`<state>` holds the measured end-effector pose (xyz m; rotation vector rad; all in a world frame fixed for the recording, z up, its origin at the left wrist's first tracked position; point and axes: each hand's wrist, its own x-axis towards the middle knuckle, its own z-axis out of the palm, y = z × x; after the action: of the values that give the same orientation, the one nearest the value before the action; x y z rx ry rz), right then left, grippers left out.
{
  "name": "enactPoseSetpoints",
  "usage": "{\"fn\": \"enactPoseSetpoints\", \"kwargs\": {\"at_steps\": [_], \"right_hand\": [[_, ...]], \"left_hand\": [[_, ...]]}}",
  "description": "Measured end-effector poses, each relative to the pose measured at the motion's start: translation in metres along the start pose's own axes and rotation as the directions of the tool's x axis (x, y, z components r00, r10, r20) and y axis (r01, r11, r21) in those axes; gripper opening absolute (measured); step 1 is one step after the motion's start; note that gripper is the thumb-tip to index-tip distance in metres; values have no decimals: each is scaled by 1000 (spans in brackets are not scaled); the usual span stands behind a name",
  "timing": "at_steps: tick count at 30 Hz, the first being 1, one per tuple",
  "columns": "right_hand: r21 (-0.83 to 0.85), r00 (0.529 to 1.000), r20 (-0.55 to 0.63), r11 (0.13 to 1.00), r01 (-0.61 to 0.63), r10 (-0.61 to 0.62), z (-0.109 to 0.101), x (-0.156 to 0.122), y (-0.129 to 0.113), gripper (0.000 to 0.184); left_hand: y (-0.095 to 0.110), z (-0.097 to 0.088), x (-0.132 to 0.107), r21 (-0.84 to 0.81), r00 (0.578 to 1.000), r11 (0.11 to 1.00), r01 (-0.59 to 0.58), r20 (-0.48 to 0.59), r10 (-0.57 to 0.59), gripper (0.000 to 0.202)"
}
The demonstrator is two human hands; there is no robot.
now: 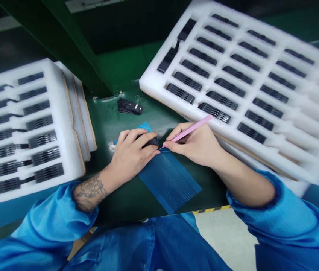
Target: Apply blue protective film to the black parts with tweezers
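Observation:
My left hand (132,154) is closed over a small black part (151,140), pressing it down on the bench; the fingers hide most of it. Under that hand lies a blue sheet (173,180) with rows of tiny dark marks. In my right hand (197,145) is a pair of pink tweezers (195,128), pinched like a pen. Their tip meets the upper part of the sheet beside the black part and my left fingertips. What the tip grips, if anything, is too small to make out. Beyond my left hand sits a small stack of black parts (129,106).
To the right, a white foam tray (151,77) holds many black parts in slots and rests on another tray. Stacked foam trays (70,150) with similar parts stand at left. A green metal post (83,56) rises behind the bench (105,124).

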<state>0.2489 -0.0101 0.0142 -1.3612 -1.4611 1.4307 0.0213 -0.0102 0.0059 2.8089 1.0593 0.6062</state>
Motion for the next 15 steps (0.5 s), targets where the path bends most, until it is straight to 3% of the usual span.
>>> {"fn": "enactPoseSetpoints", "kwargs": {"at_steps": [15], "right_hand": [[-9,1000,-8,1000,-8,7,0,0,-2,23]], "left_hand": [[0,0,0,5,1000,1000,-4,6,4,12]]}}
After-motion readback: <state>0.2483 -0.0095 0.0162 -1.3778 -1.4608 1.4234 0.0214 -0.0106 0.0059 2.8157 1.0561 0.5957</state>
